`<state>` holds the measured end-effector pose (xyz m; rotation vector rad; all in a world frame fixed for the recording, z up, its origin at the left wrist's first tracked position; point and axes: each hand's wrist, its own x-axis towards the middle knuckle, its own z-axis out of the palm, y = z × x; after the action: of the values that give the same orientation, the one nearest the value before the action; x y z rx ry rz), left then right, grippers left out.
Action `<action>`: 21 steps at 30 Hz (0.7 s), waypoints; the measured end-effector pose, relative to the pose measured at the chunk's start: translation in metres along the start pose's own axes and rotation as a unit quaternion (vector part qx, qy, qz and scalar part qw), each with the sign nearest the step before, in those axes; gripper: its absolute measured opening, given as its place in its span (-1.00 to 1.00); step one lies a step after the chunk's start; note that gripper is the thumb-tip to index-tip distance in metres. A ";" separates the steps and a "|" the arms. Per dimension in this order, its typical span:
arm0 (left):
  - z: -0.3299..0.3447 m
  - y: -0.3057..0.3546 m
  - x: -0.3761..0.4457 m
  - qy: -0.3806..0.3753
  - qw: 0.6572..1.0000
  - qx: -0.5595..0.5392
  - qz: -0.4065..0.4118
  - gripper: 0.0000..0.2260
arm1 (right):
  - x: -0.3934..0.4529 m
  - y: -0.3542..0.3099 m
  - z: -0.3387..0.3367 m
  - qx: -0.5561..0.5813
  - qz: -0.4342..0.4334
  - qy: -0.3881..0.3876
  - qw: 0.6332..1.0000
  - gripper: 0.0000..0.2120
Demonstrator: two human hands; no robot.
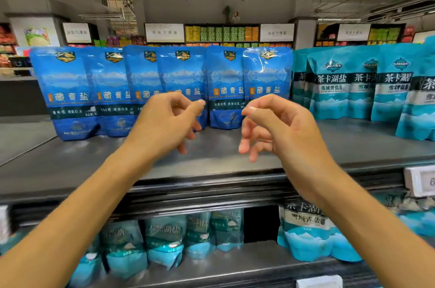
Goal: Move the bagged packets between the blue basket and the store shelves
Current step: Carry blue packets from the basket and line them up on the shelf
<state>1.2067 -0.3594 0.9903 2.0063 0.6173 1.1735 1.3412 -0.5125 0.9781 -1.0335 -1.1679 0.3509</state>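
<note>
Six dark blue packets (146,90) standing upright in a row at the back of the top shelf (211,158), teal packets (353,83) just beside them at right. Left hand (164,123) and right hand (277,125) hovering in front of the row, fingers loosely curled, gripping nothing. Blue basket not showing. Risking, probably, a toppled row if a hand nudges one leaning packet. Grey metal shelving, a lower shelf (235,261) carrying more bags; shop aisles and wall signs (164,32) lying beyond.
</note>
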 end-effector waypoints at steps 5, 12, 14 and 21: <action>-0.050 -0.021 -0.099 0.120 0.983 -0.122 0.061 -0.80 | -0.067 0.016 0.046 0.011 -0.036 -0.032 0.999 -0.88; -0.059 -0.124 -0.271 0.202 0.971 -0.081 -0.100 -0.80 | -0.166 0.097 0.093 0.070 0.125 -0.110 0.983 -0.90; -0.057 -0.154 -0.321 0.212 0.957 -0.081 -0.182 -0.80 | -0.198 0.123 0.100 0.072 0.209 -0.112 0.969 -0.96; -0.043 -0.198 -0.460 0.321 0.876 -0.083 -0.351 -0.79 | -0.324 0.194 0.084 -0.012 0.412 -0.187 0.892 -0.77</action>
<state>0.9436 -0.5431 0.6028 1.0372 1.3791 1.3311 1.1892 -0.6000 0.6332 -1.5020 -1.0079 1.2543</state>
